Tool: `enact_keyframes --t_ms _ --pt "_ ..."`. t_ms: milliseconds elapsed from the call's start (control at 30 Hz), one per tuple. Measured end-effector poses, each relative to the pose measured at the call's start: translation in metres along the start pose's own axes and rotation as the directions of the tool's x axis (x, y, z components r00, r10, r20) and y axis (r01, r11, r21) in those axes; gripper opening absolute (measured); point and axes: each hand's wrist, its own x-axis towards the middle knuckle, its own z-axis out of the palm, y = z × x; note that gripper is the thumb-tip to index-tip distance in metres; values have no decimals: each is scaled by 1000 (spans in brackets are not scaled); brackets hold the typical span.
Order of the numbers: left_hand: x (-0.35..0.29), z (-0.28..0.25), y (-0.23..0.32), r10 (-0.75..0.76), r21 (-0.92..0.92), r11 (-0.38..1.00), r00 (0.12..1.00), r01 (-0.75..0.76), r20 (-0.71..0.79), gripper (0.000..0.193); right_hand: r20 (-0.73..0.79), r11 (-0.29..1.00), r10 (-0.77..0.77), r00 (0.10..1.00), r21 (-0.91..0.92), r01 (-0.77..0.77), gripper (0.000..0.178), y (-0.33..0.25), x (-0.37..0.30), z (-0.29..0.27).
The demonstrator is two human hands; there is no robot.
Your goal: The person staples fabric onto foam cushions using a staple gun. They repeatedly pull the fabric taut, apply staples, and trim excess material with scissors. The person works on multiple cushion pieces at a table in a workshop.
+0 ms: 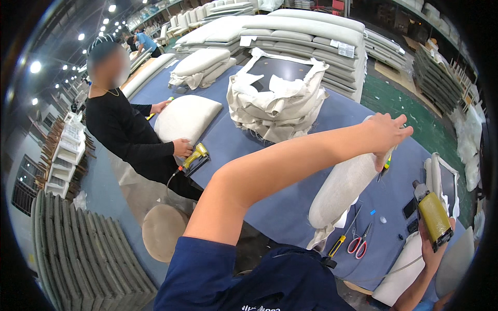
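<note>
My left arm reaches across the table, and my left hand (386, 135) grips the far end of a light, fabric-covered cushion (342, 189) that stands tilted on its edge. A strip of loose fabric hangs from its near end. At the right, my right hand (433, 246) is wrapped round a yellow-green staple gun (434, 215), raised beside the table edge and apart from the cushion. Between cushion and my body lie a yellow-handled screwdriver (338, 243) and red-handled scissors (358, 246) on the blue table (275, 207). The cushion's far side is hidden.
Opposite on the left, a person in black (124, 119) handles another cushion (187, 116), with a yellow staple gun (195, 158) beside it. A pile of fabric-wrapped pieces (275, 111) stands mid-table. Cushion stacks (332, 67) rise behind. A phone (410, 208) lies at the right.
</note>
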Motion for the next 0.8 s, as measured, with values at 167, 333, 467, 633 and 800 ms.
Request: enact_keyframes --t_ms 167,333,467,633,800 --pt "-18 -1 -5 -9 39 999 1000 10 -26 119 -6 987 -137 990 -82 136 42 -8 7 6" --pt "-6 0 7 -10 64 998 1000 12 -21 121 -103 975 -179 978 -150 163 37 -24 19 14" --pt "-6 0 10 -34 71 997 999 35 -20 126 -103 992 -105 989 -84 97 38 -13 15 18" --pt "-6 1 6 -58 77 995 998 56 15 128 -67 998 -42 997 37 44 39 -17 16 27" --pt "0 -4 13 -59 59 997 997 55 53 130 -24 997 -78 997 21 79 44 1 9 14"
